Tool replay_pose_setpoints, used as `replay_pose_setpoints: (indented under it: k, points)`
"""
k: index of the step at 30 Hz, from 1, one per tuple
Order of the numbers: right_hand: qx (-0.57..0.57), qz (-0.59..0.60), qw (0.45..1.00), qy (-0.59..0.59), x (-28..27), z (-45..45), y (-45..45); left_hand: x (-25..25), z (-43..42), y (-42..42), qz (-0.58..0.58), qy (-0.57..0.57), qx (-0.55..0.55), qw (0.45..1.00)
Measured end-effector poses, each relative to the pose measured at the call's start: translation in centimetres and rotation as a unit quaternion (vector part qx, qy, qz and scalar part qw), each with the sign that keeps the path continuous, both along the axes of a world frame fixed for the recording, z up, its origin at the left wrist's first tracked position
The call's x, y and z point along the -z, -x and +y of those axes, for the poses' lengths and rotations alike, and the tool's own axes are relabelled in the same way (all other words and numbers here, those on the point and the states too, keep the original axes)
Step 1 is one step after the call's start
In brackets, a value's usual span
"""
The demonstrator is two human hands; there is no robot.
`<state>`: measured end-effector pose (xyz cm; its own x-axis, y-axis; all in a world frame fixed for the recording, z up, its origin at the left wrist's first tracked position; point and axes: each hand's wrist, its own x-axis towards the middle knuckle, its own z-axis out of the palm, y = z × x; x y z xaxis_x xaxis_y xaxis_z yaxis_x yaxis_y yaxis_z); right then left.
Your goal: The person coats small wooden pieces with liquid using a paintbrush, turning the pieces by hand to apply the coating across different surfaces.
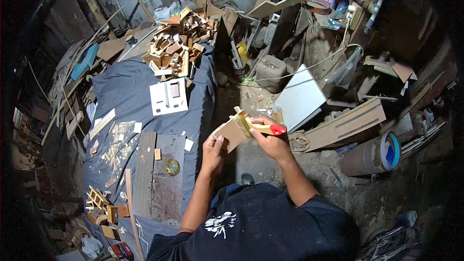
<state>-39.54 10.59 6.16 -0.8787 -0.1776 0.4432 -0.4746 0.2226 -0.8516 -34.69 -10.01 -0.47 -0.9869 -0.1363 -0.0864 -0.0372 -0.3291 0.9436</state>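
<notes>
In the middle of the head view, my left hand (212,151) grips a small flat brown wooden piece (231,136) by its left edge, thumb on top. My right hand (271,141) is closed around the pale handle of a paintbrush (263,127); the handle ends in red. The brush's head lies against the right edge of the wooden piece, where small yellowish wood strips stick out. What exactly the bristles touch is partly hidden. Left of my forearm, a small round container with yellowish content (172,166) stands on a dark board (166,195).
A cloth-covered table (198,92) is on my left, bearing a heap of small wooden pieces (174,48), a white panel (168,97) and wood chips (121,140). On the right are a white board (300,97), a long plank (343,124), a jerrycan (271,72) and a cylindrical drum (365,157).
</notes>
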Motion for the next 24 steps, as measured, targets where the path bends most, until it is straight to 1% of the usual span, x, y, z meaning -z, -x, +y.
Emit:
replay_pose_setpoints:
  k: [1,2,3,4,6,7,8,9,10,12,13,14,15,16,17,18,19,20,21,22,24]
  points:
    - [-0.019,-0.036,0.999,-0.031,0.2,0.4,-0.1,0.2,-0.5,0.3,0.007,0.0,-0.015,1.0]
    - [-0.019,-0.036,0.999,-0.031,0.3,0.7,-0.2,0.4,-0.8,0.4,0.013,-0.001,-0.029,0.999]
    - [-0.031,-0.059,0.995,-0.077,0.1,1.0,-0.2,0.6,-1.0,0.4,0.022,-0.041,-0.031,0.998]
    - [-0.044,-0.081,0.988,-0.123,-0.1,1.2,-0.3,0.6,-1.2,0.4,0.022,-0.042,-0.032,0.998]
    - [-0.047,-0.094,0.987,-0.121,-0.3,0.9,-0.1,0.5,-1.7,0.2,0.018,-0.024,0.008,1.0]
    - [-0.038,-0.073,0.995,-0.058,-0.1,0.4,0.1,0.3,-1.8,0.0,0.014,-0.017,0.039,0.999]
    - [-0.028,-0.052,0.998,0.006,-0.1,-0.1,0.3,0.1,-1.7,-0.2,0.013,-0.017,0.038,0.999]
    - [-0.025,-0.074,0.996,0.049,-0.3,-0.6,0.4,-0.1,-1.3,-0.2,0.022,-0.023,0.048,0.998]
    - [-0.026,-0.074,0.996,0.047,-0.2,-0.7,0.5,-0.4,-1.0,-0.2,0.031,-0.029,0.058,0.997]
    - [-0.018,-0.053,0.997,0.058,0.3,-1.2,0.9,-0.8,-1.1,-0.1,0.036,-0.03,0.042,0.998]
    - [-0.045,-0.08,0.995,0.033,0.9,-1.0,1.0,-0.6,-1.7,0.1,0.037,-0.029,0.037,0.998]
    - [-0.047,-0.079,0.995,0.032,0.1,-0.7,0.9,-0.2,-2.4,0.2,0.037,-0.028,0.032,0.998]
    - [-0.066,-0.11,0.989,-0.074,-0.9,-0.3,0.6,1.6,-4.0,0.5,0.018,-0.018,0.059,0.998]
    - [-0.082,-0.14,0.971,-0.178,-1.5,0.0,0.3,2.0,-4.5,0.6,0.019,-0.02,0.059,0.998]
    - [-0.081,-0.14,0.97,-0.179,-1.4,-0.1,0.4,2.4,-4.9,0.6,0.006,-0.013,0.082,0.996]
    - [-0.061,-0.111,0.985,-0.115,-1.1,-0.4,0.5,2.8,-5.2,0.7,-0.007,-0.006,0.106,0.994]
    - [-0.04,-0.082,0.995,-0.05,-0.6,-0.9,0.7,0.8,-3.5,0.4,0.025,-0.004,0.085,0.996]
    - [-0.019,-0.053,0.998,0.014,-0.2,-1.2,0.7,-0.3,-2.9,0.1,0.024,-0.006,0.085,0.996]
    - [-0.007,-0.02,0.999,0.05,0.3,-1.6,1.1,-1.1,-2.4,0.0,0.04,0.007,0.098,0.994]
    - [-0.007,-0.019,0.999,0.049,0.1,-1.5,1.0,-1.5,-2.2,0.0,0.057,0.019,0.111,0.992]
    - [-0.037,-0.076,0.996,0.013,-0.7,-1.2,0.6,-0.4,-2.9,0.3,0.06,0.007,0.099,0.993]
